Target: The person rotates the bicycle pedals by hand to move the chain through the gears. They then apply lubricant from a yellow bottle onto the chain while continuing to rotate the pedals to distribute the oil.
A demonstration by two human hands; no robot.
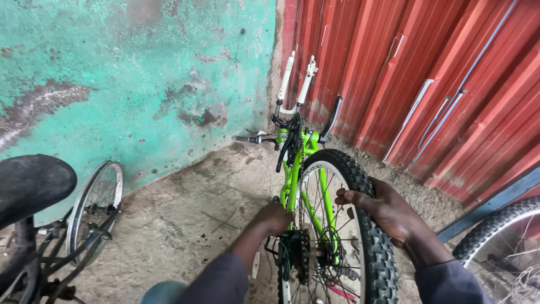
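Upside down on the concrete floor (pixel 185 219), green bicycle (pixel 292 169) — forks up, front wheel gone, near the teal wall (pixel 112 84). Right hand (pixel 382 211) wrapped over the knobby tire of the rear wheel (pixel 360 225), grasping it. Left hand (pixel 275 218) closed at the frame beside that wheel, near the sprockets (pixel 295 253) (exact grip hidden). Wheel seated between the stays, chain on; axle tightness impossible to judge. Left of the wheel — black saddle (pixel 31 186), bare rim (pixel 95 205). Right of it, another tire (pixel 495 236), red metal shutter (pixel 427 84).

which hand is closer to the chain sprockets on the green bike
Left. The left hand sits on the frame just above the sprockets; the right hand grips the knobby tyre, farther off.
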